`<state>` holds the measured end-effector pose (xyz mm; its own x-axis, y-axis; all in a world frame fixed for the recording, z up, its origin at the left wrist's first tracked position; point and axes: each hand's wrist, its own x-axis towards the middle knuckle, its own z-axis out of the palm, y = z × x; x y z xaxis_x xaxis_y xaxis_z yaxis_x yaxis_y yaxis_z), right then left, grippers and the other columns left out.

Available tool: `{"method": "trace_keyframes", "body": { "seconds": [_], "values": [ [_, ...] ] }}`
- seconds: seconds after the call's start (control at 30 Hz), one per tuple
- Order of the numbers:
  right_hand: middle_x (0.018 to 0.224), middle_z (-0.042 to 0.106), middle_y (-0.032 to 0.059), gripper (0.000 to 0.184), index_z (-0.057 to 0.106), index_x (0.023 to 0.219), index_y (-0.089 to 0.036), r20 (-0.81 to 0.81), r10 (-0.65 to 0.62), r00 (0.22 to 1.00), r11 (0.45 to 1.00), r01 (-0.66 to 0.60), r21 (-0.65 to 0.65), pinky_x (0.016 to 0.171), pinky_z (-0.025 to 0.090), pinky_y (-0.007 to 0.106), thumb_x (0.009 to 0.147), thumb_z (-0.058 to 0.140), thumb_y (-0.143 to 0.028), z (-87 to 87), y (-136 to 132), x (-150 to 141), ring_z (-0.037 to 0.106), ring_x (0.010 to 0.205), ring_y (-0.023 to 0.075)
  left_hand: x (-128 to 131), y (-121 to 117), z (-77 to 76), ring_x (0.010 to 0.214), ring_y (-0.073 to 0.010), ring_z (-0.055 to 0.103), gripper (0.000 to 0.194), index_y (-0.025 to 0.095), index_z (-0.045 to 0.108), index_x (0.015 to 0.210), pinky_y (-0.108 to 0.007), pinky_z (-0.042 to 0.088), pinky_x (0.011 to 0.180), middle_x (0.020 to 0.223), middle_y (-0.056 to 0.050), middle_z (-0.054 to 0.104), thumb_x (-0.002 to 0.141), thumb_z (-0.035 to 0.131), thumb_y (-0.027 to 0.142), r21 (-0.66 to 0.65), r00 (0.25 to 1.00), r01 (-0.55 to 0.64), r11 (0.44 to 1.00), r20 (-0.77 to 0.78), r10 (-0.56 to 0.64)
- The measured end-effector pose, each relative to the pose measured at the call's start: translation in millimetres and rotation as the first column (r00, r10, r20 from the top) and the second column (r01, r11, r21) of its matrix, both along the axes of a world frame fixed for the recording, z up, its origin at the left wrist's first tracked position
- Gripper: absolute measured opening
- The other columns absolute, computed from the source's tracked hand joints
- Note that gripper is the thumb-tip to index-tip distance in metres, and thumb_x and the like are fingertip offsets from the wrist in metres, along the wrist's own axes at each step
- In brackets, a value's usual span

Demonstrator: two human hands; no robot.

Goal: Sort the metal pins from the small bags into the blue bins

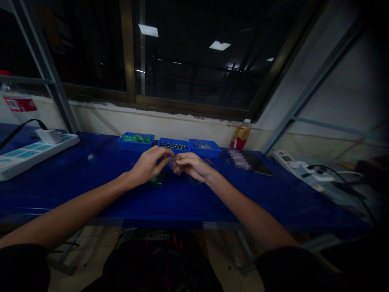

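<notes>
Above the middle of the blue table, my left hand (pixel 148 164) and my right hand (pixel 193 165) meet with their fingertips pinched. Between them is a small clear plastic bag (pixel 175 167), gripped near its top by both; what it contains is too blurred to tell. Under my left hand a green packet (pixel 157 179) lies on the table. A thin, dark, see-through piece (pixel 194 181) lies below my right hand. Just beyond stand three blue bins: one with green packets (pixel 136 138), one with small dark shiny round parts (pixel 174 146), and one with small clear pieces (pixel 204 146).
On the blue table (pixel 100 178), a white power strip (pixel 39 154) with a plug lies left, near a bottle with a red label (pixel 20 104). At right are a dark phone-like slab (pixel 258 164), a red and gold packet (pixel 241 136) and another power strip (pixel 304 168) with cords.
</notes>
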<state>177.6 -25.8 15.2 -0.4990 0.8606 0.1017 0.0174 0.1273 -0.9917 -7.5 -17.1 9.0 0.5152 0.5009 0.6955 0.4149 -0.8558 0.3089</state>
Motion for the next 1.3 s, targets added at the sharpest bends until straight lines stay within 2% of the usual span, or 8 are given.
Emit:
{"method": "trace_keyframes", "body": {
  "seconds": [0.1, 0.27, 0.57, 0.7, 0.9, 1.03, 1.2, 1.3],
  "values": [
    [0.061, 0.055, -0.0019, 0.009, 0.053, 0.07, -0.016, 0.117, -0.207, 0.971, 0.943, 0.166, 0.287, 0.055, 0.039, 0.023, 0.073, 0.052, -0.025, -6.8, 5, -1, 0.051, 0.057, 0.0101, 2, 4, -0.3, 0.066, -0.014, 0.052, 0.025, 0.015, 0.049, 0.105, -0.025, 0.039, 0.061, 0.073, -0.001, 0.057, 0.083, 0.048, 0.025, -0.21, 0.994, 0.0, 0.978, 0.111, 0.023],
    [0.065, 0.054, -0.0013, 0.01, 0.057, 0.073, -0.016, 0.259, -0.499, 0.827, 0.64, 0.15, 0.753, 0.058, 0.037, 0.024, 0.075, 0.048, -0.018, -14.1, 5, -2, 0.047, 0.059, 0.0103, 3, 15, -2.2, 0.058, -0.0118, 0.05, 0.023, 0.014, 0.052, 0.09, -0.023, 0.038, 0.055, 0.065, 0.0, 0.055, 0.085, 0.041, 0.034, -0.636, 0.95, 0.127, 0.762, 0.299, 0.091],
    [0.074, 0.058, 0.0025, 0.019, 0.062, 0.083, -0.018, 0.247, -0.573, 0.781, 0.453, 0.051, 0.89, 0.069, 0.042, 0.029, 0.076, 0.045, -0.013, -9.9, -7, -6, 0.053, 0.073, 0.0144, 7, 12, -12.1, 0.052, -0.0114, 0.049, 0.04, 0.014, 0.057, 0.087, -0.024, 0.036, 0.05, 0.065, -0.004, 0.06, 0.081, 0.043, 0.052, -0.896, 0.956, 0.26, 0.359, 0.291, 0.033],
    [0.08, 0.059, 0.0027, 0.027, 0.063, 0.087, -0.022, 0.203, -0.558, 0.805, 0.424, 0.065, 0.904, 0.074, 0.043, 0.033, 0.074, 0.044, -0.01, -9.1, -5, -4, 0.054, 0.078, 0.0157, 9, 7, -7.2, 0.056, -0.0099, 0.049, 0.018, 0.015, 0.058, 0.083, -0.024, 0.039, 0.054, 0.074, -0.005, 0.061, 0.079, 0.054, 0.033, -0.85, 0.881, 0.445, 0.282, 0.472, 0.033],
    [0.084, 0.057, 0.0035, 0.041, 0.062, 0.092, -0.021, 0.166, -0.561, 0.811, 0.381, 0.075, 0.922, 0.079, 0.043, 0.033, 0.067, 0.039, 0.001, -8.4, -6, -3, 0.053, 0.084, 0.0167, 10, 4, -1.5, 0.064, -0.0101, 0.052, 0.013, 0.016, 0.056, 0.086, -0.023, 0.04, 0.057, 0.077, -0.003, 0.058, 0.073, 0.058, 0.013, -0.793, 0.808, 0.522, 0.314, 0.578, 0.117],
    [0.092, 0.057, 0.0062, 0.033, 0.057, 0.097, -0.017, 0.11, -0.629, 0.769, 0.439, 0.235, 0.867, 0.075, 0.044, 0.031, 0.071, 0.042, -0.004, -7.0, -3, -4, 0.054, 0.087, 0.0169, 9, 5, -0.8, 0.065, -0.0091, 0.052, 0.027, 0.018, 0.05, 0.097, -0.021, 0.039, 0.057, 0.077, 0.0, 0.055, 0.072, 0.059, 0.013, -0.74, 0.788, 0.479, 0.472, 0.6, 0.14],
    [0.074, 0.058, 0.0021, 0.02, 0.054, 0.094, -0.016, 0.224, -0.568, 0.792, 0.659, 0.274, 0.7, 0.063, 0.045, 0.028, 0.081, 0.046, -0.029, -15.0, 2, -7, 0.055, 0.066, 0.0132, 7, 8, -1.1, 0.063, -0.009, 0.049, 0.032, 0.017, 0.046, 0.101, -0.021, 0.039, 0.058, 0.072, 0.002, 0.051, 0.071, 0.059, 0.015, -0.627, 0.82, 0.361, 0.691, 0.566, 0.085],
    [0.085, 0.057, 0.004, 0.036, 0.046, 0.11, -0.018, 0.232, -0.574, 0.785, 0.597, 0.208, 0.775, 0.069, 0.046, 0.031, 0.077, 0.054, -0.03, -18.8, -1, -10, 0.054, 0.073, 0.0145, 7, 10, -2.4, 0.065, -0.01, 0.05, 0.025, 0.015, 0.049, 0.096, -0.023, 0.041, 0.063, 0.072, 0.002, 0.051, 0.073, 0.058, 0.017, -0.58, 0.877, 0.304, 0.755, 0.48, 0.015]
  ]
}}
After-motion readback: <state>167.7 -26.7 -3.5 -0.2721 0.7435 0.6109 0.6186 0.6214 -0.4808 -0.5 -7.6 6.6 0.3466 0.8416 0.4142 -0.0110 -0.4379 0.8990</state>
